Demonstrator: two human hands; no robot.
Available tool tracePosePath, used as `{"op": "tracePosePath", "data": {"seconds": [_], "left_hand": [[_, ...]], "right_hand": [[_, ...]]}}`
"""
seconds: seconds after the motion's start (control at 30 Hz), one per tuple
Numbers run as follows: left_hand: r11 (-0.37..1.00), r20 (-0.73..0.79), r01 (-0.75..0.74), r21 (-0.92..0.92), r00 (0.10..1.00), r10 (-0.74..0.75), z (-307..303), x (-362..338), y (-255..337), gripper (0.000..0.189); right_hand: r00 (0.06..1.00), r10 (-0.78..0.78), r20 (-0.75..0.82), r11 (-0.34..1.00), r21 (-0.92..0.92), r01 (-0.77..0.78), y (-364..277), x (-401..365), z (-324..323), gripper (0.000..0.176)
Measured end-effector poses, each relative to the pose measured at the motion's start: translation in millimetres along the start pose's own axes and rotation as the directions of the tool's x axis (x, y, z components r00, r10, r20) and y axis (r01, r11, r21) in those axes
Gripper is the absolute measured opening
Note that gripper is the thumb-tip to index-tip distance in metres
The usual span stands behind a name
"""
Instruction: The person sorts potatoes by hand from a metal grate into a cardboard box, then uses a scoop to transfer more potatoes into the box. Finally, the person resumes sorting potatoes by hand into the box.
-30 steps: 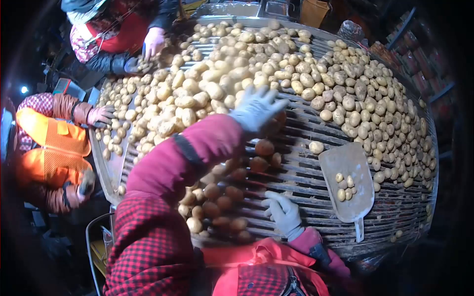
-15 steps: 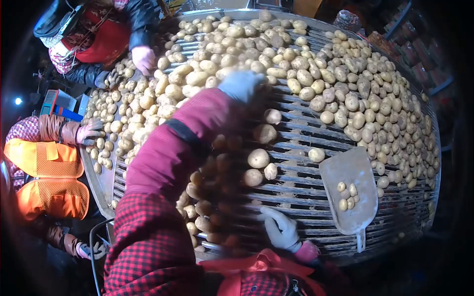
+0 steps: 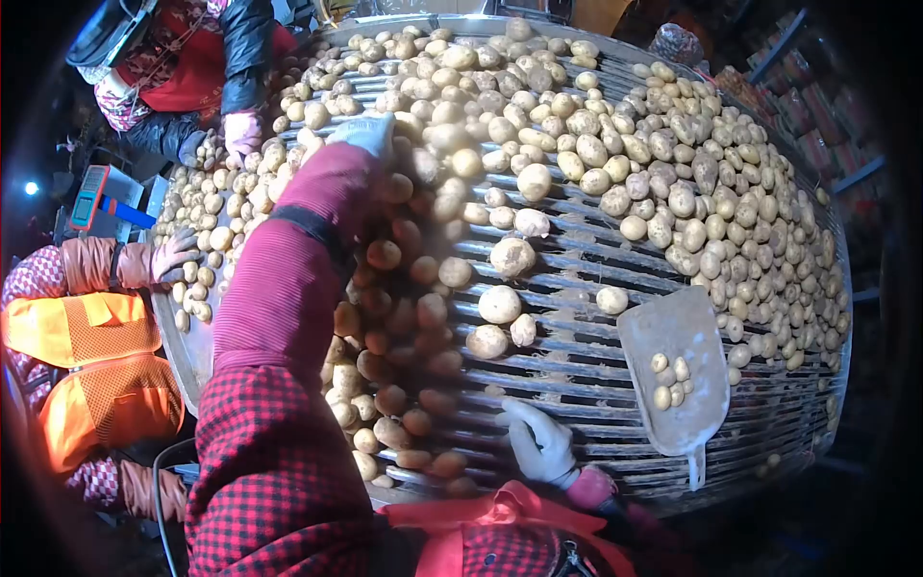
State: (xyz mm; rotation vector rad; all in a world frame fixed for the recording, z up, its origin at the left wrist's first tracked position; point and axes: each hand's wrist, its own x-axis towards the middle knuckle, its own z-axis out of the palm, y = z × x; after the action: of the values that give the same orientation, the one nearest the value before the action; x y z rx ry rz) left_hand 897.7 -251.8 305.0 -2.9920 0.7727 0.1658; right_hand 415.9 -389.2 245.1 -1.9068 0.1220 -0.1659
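Note:
A wide slatted metal sorting table (image 3: 577, 370) is heaped with pale potatoes (image 3: 615, 144) across its far half. My left hand (image 3: 365, 137), in a grey glove on a maroon sleeve, reaches far out and lies on the potatoes at the upper left of the heap. Loose potatoes (image 3: 394, 327) trail along under that arm toward me. My right hand (image 3: 538, 442), in a white glove, rests with fingers spread on the bare slats at the near edge and holds nothing.
A flat metal scoop (image 3: 678, 370) with a few small potatoes lies on the slats to the right. A person in an orange vest (image 3: 91, 356) has a gloved hand (image 3: 175, 255) on the left rim. Another person's pink-gloved hand (image 3: 240, 133) works at the upper left.
My left hand has swung from the middle of the heap up and to the left. Potatoes have rolled down toward me along the arm. My right hand stays on the slats.

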Motion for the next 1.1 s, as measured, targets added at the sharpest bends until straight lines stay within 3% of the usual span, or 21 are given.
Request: {"op": "tracePosePath", "data": {"seconds": [0.03,0.2,0.27,0.37,0.4,0.43,0.5,0.53,0.57,0.63,0.67,0.77,0.83,0.87,0.9,0.93,0.97,1.03,1.1], "left_hand": [[0.992,-0.051,0.086,-0.088,0.995,-0.09,-2,-8,10,0.045],[0.946,0.075,0.079,-0.314,0.995,-0.058,-45,-49,19,0.043],[0.928,-0.266,-0.071,-0.365,0.963,-0.031,-24,-58,9,0.046],[0.813,-0.619,-0.391,-0.431,0.784,0.049,-27,-110,27,0.048],[0.734,-0.677,-0.456,-0.503,0.736,-0.006,-22,-125,34,0.054],[0.534,-0.664,-0.528,-0.66,0.743,-0.085,-7,-135,39,0.061],[0.466,-0.681,-0.558,-0.686,0.718,-0.143,-7,-173,55,0.063],[0.284,-0.621,-0.56,-0.778,0.754,-0.215,-9,-191,67,0.063],[0.169,-0.61,-0.587,-0.792,0.757,-0.234,-12,-205,72,0.061],[0.244,-0.549,-0.502,-0.83,0.812,-0.196,-21,-230,71,0.062],[0.218,-0.376,-0.334,-0.917,0.905,-0.198,-30,-245,71,0.06],[-0.015,-0.318,-0.331,-0.943,0.919,-0.234,-7,-241,52,0.059],[0.399,-0.392,-0.265,-0.878,0.875,-0.283,19,-226,10,0.06],[0.712,-0.454,-0.151,-0.685,0.854,-0.255,5,-228,3,0.061],[0.92,-0.504,-0.007,-0.391,0.838,-0.208,-8,-231,-3,0.062],[0.95,-0.451,0.119,-0.29,0.859,-0.245,-15,-225,-3,0.064],[0.978,-0.534,0.141,-0.157,0.82,-0.204,-16,-221,5,0.064],[0.988,-0.649,-0.118,-0.097,0.76,0.027,-22,-201,40,0.066],[0.928,-0.505,-0.363,-0.091,0.819,0.271,-28,-177,100,0.064]], "right_hand": [[1.0,0.006,-0.004,1.0,0.013,-0.006,0,0,0,0.032],[0.984,0.168,0.056,0.972,0.155,-0.175,-5,-5,-1,0.033],[0.983,0.172,0.069,0.968,0.173,-0.181,-12,-2,-1,0.033],[0.983,0.178,0.055,0.966,0.182,-0.185,-14,-3,2,0.031],[0.984,0.174,0.036,0.963,0.202,-0.178,-9,-5,4,0.03],[0.988,0.15,0.03,0.973,0.174,-0.152,-7,-6,5,0.03],[0.979,0.204,-0.006,0.957,0.211,-0.198,3,-14,11,0.031],[0.965,0.262,0.011,0.931,0.26,-0.256,-5,-13,11,0.032],[0.975,0.221,0.009,0.958,0.185,-0.219,6,-15,11,0.032],[0.974,0.225,0.009,0.964,0.147,-0.224,10,-17,11,0.033],[0.956,0.294,0.022,0.928,0.233,-0.291,1,-16,12,0.033],[0.945,0.325,0.033,0.905,0.279,-0.321,3,-17,13,0.033],[0.95,0.309,0.031,0.913,0.271,-0.306,-1,-16,12,0.031],[0.95,0.309,0.042,0.917,0.252,-0.309,-6,-13,10,0.031],[0.949,0.311,0.057,0.919,0.235,-0.316,-9,-13,9,0.031],[0.96,0.276,0.048,0.933,0.228,-0.28,-2,-16,10,0.031],[0.97,0.239,0.037,0.945,0.219,-0.241,8,-16,13,0.031],[0.978,0.207,0.015,0.958,0.2,-0.205,17,-19,12,0.03],[0.977,0.213,0.0,0.96,0.184,-0.21,19,-20,13,0.029]]}}
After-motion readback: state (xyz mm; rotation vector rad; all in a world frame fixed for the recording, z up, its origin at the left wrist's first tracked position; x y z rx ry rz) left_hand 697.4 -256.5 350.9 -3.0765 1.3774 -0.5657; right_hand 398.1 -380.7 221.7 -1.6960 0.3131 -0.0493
